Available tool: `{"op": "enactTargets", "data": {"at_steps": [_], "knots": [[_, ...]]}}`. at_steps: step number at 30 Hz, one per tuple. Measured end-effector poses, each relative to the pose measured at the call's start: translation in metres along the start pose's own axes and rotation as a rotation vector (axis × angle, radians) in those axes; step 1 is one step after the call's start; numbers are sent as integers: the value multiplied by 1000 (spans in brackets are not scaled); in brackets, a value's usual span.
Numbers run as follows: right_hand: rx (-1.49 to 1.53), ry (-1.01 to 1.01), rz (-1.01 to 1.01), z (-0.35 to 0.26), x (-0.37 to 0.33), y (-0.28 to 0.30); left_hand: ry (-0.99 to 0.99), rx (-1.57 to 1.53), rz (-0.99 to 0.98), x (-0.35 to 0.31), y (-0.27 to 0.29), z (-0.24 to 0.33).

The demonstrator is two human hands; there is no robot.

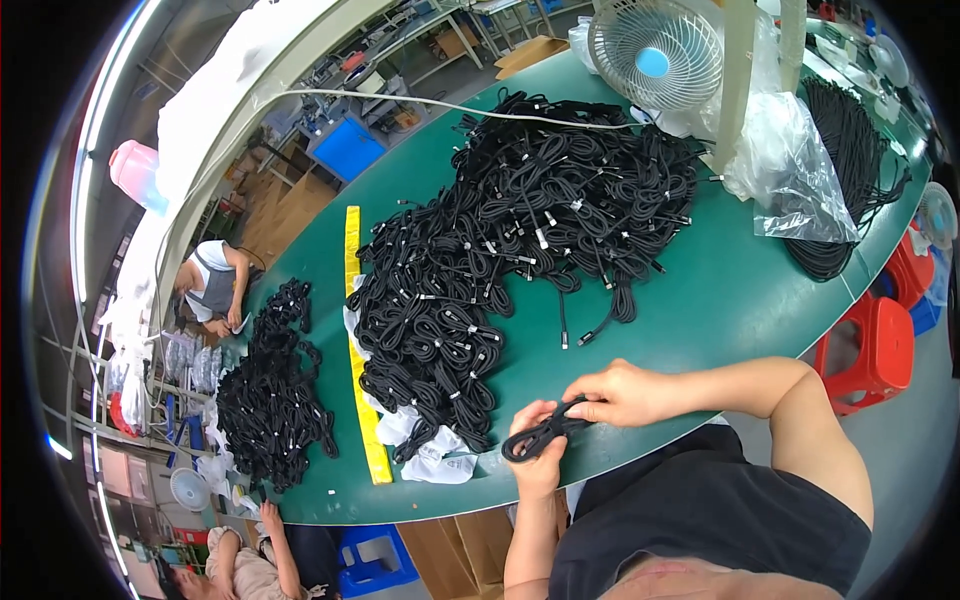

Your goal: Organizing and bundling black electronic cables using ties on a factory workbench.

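Above the near edge of the green table I hold a coiled black cable (540,436) between both hands. My left hand (537,470) grips the coil's left part, thumb and fingers on either side of it. At the coil's other end, my right hand (612,393) pinches the cable between thumb and fingers. Beyond my hands spreads a large heap of bundled black cables (570,200) with silvery plugs. A few cable ends stick out of the heap toward me.
A yellow strip (366,400) separates this heap from a smaller cable pile (270,400) on the left. White plastic bags (440,462) lie by the heap. A fan (655,62) and clear bag (800,170) stand far right. Red stools (870,350) are right; two people work left.
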State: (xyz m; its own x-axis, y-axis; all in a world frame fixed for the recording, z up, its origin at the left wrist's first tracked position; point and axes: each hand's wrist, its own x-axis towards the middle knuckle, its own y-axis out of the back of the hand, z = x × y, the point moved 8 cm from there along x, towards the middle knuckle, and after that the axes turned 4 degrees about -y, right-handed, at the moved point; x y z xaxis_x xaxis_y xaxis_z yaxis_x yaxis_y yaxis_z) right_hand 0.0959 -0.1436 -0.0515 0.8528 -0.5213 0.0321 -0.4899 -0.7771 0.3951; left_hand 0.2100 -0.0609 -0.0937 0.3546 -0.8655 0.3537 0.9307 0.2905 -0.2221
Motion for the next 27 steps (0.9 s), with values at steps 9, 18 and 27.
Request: {"op": "enactTargets", "data": {"at_steps": [9, 18, 27], "knots": [[-454, 375, 148, -17, -12, -6, 138, -78, 24, 1, -3, -9], [-347, 447, 234, -26, -18, -6, 217, -365, 53, -3, -12, -16], [-529, 369, 249, -27, -17, -5, 149, -325, 127, -2, -2, -5]]}}
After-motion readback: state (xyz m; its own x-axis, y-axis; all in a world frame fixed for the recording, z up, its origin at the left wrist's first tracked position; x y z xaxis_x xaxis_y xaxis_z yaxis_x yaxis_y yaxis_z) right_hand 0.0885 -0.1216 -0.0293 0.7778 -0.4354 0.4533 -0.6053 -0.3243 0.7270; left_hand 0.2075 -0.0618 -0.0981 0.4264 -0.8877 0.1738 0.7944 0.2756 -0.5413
